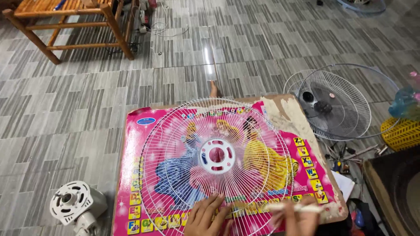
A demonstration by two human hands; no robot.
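Round white wire fan guard (216,164) flat on pink picture-printed counter (131,144). Left hand (209,216) pressing guard's near rim, fingers spread. Right hand (299,218) beside it, fingers clamped on thin white stick (297,208).

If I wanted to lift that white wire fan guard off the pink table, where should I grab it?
Probably by the outer rim of the fan guard, from the near edge beside the left hand. It lies flat, the thicker ring stands clear, and the thin wires could bend.

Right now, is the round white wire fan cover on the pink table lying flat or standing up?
Lying flat. The white fan cover rests face-down on the pink table, its whole ring on the top.
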